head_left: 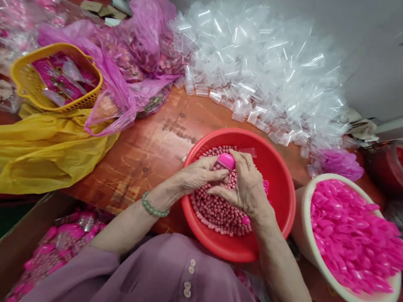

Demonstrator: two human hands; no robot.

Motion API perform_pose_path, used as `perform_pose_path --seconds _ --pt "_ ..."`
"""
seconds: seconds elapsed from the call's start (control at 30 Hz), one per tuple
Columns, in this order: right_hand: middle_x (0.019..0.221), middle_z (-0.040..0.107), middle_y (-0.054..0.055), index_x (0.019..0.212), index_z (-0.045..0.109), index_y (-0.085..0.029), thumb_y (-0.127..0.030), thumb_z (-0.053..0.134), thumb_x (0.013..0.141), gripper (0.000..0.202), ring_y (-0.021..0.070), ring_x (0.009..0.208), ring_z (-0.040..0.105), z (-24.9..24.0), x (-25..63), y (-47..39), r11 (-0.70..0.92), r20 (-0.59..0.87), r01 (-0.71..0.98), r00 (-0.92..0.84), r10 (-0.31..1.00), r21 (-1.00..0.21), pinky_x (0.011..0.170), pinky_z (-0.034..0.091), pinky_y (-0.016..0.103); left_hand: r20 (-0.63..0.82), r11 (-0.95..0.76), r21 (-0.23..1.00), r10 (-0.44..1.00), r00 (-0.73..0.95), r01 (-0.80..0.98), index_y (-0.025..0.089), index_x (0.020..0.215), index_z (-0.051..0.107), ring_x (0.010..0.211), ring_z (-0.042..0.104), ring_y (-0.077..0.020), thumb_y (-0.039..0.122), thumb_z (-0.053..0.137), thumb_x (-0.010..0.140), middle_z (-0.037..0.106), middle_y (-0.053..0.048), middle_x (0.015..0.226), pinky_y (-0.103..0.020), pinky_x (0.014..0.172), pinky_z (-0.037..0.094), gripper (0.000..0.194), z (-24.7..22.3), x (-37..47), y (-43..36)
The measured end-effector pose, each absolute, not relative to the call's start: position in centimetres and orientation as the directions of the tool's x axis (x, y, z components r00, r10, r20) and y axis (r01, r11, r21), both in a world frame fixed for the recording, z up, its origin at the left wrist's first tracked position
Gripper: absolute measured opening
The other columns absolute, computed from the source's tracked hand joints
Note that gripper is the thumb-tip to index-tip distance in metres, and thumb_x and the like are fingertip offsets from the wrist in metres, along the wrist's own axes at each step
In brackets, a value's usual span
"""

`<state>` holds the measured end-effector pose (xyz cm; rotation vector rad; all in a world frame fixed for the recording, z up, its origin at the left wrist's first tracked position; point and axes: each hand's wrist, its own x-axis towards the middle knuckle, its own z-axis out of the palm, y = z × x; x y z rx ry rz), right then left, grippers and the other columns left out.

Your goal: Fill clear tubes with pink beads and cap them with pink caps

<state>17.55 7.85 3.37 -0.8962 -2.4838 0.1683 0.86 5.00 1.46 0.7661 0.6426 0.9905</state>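
Note:
Over a red basin (281, 178) that holds many small pink beads (213, 210), both hands meet around a small clear container with a bright pink cap (226, 161). My left hand (199, 174) is closed on its lower part, the thumb and fingers hiding some of it. The fingertips of my right hand (245, 182) touch the cap from the right, with the thumb held apart lower down. Pink pieces (246, 220) lie in the basin beside the beads, partly behind my right hand.
A white bucket (304, 214) of bright pink pieces stands at the right. Clear plastic containers (260, 70) are heaped at the back. A yellow basket (31, 90), yellow bag (39, 148) and pink bags (115, 84) lie left. An open box (7, 246) of packed items is below the table (132, 153).

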Motion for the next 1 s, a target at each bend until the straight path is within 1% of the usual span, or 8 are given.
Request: perform_pose_path --seconds 0.07,0.17,0.27,0.37,0.53,0.8,0.9,1.0 --pt "0.113 0.061 0.018 0.13 0.045 -0.014 -0.06 0.066 0.081 0.07 0.0325 0.102 0.062 3.6 17.5 7.8 0.769 0.353 0.6 -0.686 0.636 -0.219 0.081 0.054 0.044 -0.128 0.351 0.796 0.894 0.43 -0.493 0.013 0.082 0.061 0.065 0.055 -0.0096 0.048 0.081 0.07 0.061 0.0 0.071 -0.022 0.062 0.041 0.043 1.5 0.9 5.1" --pt "0.1 0.061 0.014 0.12 0.048 -0.014 -0.055 0.063 0.083 0.057 0.0298 0.089 0.061 4.0 17.2 7.6 0.765 0.318 0.63 -0.704 0.635 -0.131 0.073 0.051 0.04 -0.129 0.357 0.775 0.898 0.421 -0.522 0.013 0.079 0.062 0.066 0.057 -0.0097 0.046 0.083 0.068 0.062 -0.001 0.071 -0.023 0.066 0.044 0.042 1.4 0.9 5.2" --pt "0.097 0.061 0.015 0.117 0.048 -0.012 -0.055 0.06 0.085 0.055 0.0303 0.088 0.06 4.5 16.9 7.6 0.779 0.282 0.625 -0.74 0.611 -0.049 0.071 0.049 0.039 -0.172 0.408 0.727 0.887 0.429 -0.553 0.012 0.084 0.063 0.066 0.058 -0.0094 0.044 0.086 0.065 0.063 0.0 0.072 -0.022 0.066 0.044 0.043 1.2 0.9 5.2" --pt "0.098 0.06 0.015 0.117 0.047 -0.012 -0.057 0.06 0.085 0.056 0.03 0.087 0.059 4.5 16.8 7.6 0.779 0.267 0.627 -0.749 0.606 -0.013 0.068 0.048 0.038 -0.2 0.462 0.685 0.863 0.464 -0.564 0.011 0.085 0.064 0.065 0.059 -0.0097 0.044 0.087 0.064 0.064 -0.001 0.072 -0.024 0.067 0.046 0.045 0.9 0.9 5.2" --pt "0.093 0.056 0.012 0.116 0.046 -0.013 -0.052 0.058 0.084 0.052 0.0274 0.082 0.056 3.7 16.8 7.7 0.751 0.305 0.661 -0.711 0.633 -0.018 0.061 0.044 0.034 -0.191 0.465 0.678 0.859 0.475 -0.57 0.011 0.086 0.064 0.065 0.06 -0.0094 0.044 0.088 0.064 0.064 -0.001 0.072 -0.024 0.069 0.049 0.046 0.9 0.9 5.4" --pt "0.083 0.054 0.008 0.106 0.047 -0.017 -0.045 0.057 0.083 0.037 0.0244 0.074 0.052 3.6 16.7 7.6 0.791 0.382 0.611 -0.73 0.567 -0.005 0.06 0.042 0.034 -0.207 0.465 0.699 0.859 0.468 -0.544 0.012 0.083 0.065 0.068 0.059 -0.0096 0.046 0.087 0.065 0.063 -0.001 0.072 -0.023 0.071 0.049 0.045 0.9 0.7 4.7" --pt "0.081 0.056 0.008 0.106 0.049 -0.015 -0.044 0.055 0.084 0.036 0.0239 0.071 0.052 3.5 16.7 7.3 0.809 0.416 0.588 -0.731 0.541 -0.018 0.061 0.042 0.034 -0.282 0.525 0.661 0.835 0.472 -0.535 0.013 0.079 0.067 0.066 0.06 -0.0117 0.059 0.081 0.067 0.065 -0.003 0.07 -0.025 0.07 0.05 0.05 1.1 0.6 4.6" --pt "0.081 0.057 0.008 0.107 0.05 -0.015 -0.042 0.054 0.085 0.035 0.0237 0.071 0.051 3.1 16.9 7.0 0.801 0.436 0.595 -0.703 0.562 -0.072 0.062 0.04 0.034 -0.382 0.603 0.584 0.795 0.471 -0.544 0.015 0.071 0.067 0.065 0.061 -0.0158 0.075 0.063 0.076 0.065 -0.005 0.065 -0.03 0.068 0.051 0.061 1.2 0.9 5.0"
